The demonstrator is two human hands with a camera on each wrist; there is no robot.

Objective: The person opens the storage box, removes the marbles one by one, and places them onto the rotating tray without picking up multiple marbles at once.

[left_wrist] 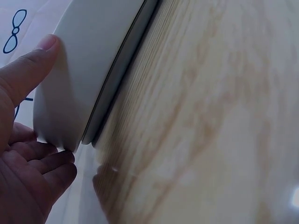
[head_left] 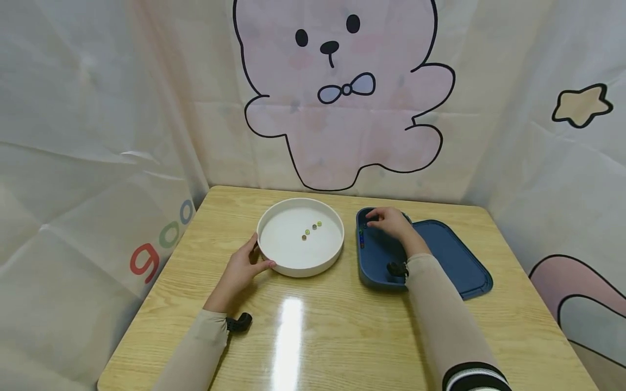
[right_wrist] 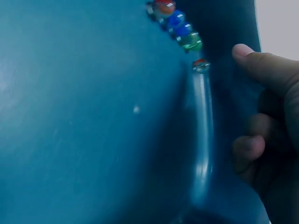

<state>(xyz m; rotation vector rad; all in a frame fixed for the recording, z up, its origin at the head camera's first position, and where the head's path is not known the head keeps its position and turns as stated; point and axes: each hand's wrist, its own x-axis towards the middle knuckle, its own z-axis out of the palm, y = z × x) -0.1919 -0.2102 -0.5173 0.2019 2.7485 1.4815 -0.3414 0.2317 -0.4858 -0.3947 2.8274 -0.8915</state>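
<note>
Some table [head_left: 337, 320] between, left hand [head_left: 240, 267] grips tray [head_left: 281, 228] edge; right hand [head_left: 392, 222], parted, seems empty.

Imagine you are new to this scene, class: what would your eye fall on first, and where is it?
Probably the large pink bear printed on the curtain behind the table. Next, the white round dish left of centre, four small marbles inside, the left hand holding its near-left side. Then the dark blue box to the right, with the right hand over it.
</note>
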